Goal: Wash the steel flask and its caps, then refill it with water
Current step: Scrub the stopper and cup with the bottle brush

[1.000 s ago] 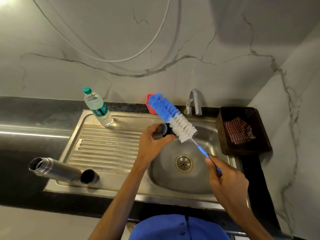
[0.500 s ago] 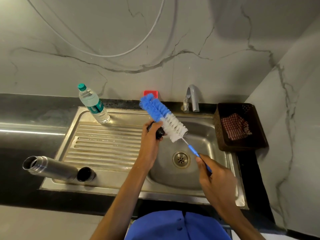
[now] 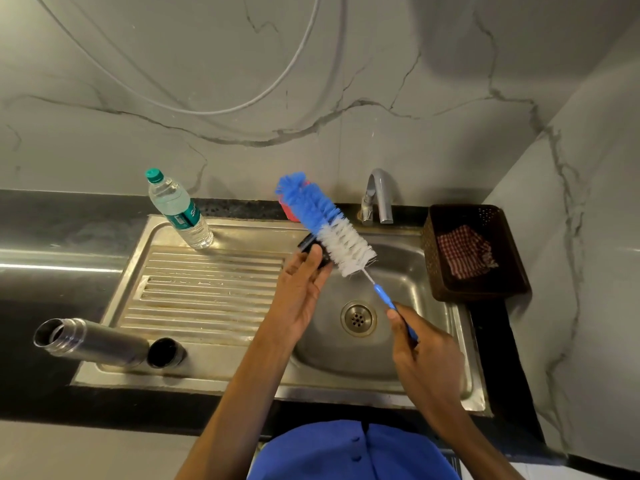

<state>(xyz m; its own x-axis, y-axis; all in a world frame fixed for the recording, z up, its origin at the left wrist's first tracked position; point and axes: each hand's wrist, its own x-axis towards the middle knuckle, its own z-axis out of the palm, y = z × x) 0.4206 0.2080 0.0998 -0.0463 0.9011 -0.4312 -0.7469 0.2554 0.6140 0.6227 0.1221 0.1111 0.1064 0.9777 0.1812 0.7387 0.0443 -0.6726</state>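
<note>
Nearest of all, a blue buttoned garment [image 3: 353, 452] fills the bottom edge, and two bare forearms reach out from it over a stainless steel sink [image 3: 311, 382] set into a black worktop [image 3: 41, 393]. Of the two hands, the right hand [image 3: 424, 351] curls its fingers round the thin blue handle of a bottle brush [image 3: 332, 226], whose white and blue bristle head slants up and to the left above the basin. The left hand [image 3: 299, 289] holds a small dark cap [image 3: 313, 249] between thumb and fingers, and the white bristles touch that cap. Below the hands the round drain [image 3: 358, 318] sits in the basin floor. At the near left corner the steel flask [image 3: 90, 341] lies on its side, half on the worktop and half on the sink's rim, its open mouth pointing left; a second dark cap [image 3: 165, 352] lies just beside its base. Farther back runs the ribbed draining board [image 3: 207, 289], and at its far edge stands a clear water bottle [image 3: 178, 211] with a green top. A curved metal tap [image 3: 379, 197] rises behind the basin, with something red [image 3: 289, 211] partly hidden behind the brush. On the right a dark perforated basket [image 3: 512, 258] holds a checked cloth [image 3: 465, 251]. Behind everything rises a grey veined marble wall [image 3: 415, 81], which turns a corner on the right, and a thin white cable [image 3: 194, 110] loops across it.
</note>
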